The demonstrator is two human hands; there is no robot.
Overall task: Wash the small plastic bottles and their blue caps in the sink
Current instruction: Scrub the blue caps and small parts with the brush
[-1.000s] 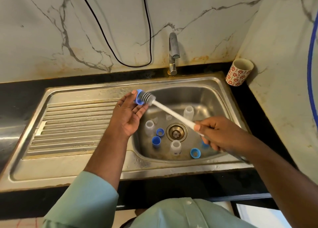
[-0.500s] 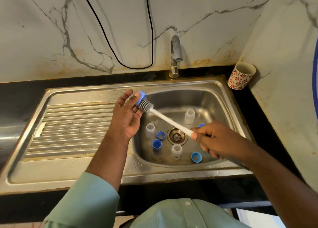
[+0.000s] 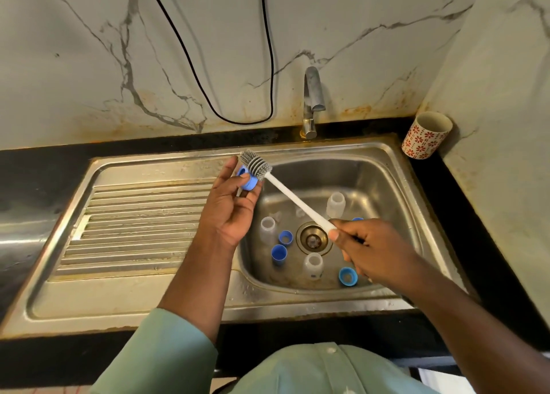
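Left hand (image 3: 229,212) pinching a blue cap (image 3: 247,178) above the sink (image 3: 395,167) rim, at ten o'clock from the drain (image 3: 312,238). Right hand (image 3: 370,251) gripping the brush (image 3: 256,165) handle, long axis running four to ten o'clock, bristles touching the cap. Likely scrubbing.

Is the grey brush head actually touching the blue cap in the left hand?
Touching. The head view shows the brush head pressed against the blue cap with no gap, while the left hand pinches the cap.

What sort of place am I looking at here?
Most likely a home kitchen: a steel sink with a ribbed draining board, a tap against a marble-look wall, and a patterned cup on the black counter.
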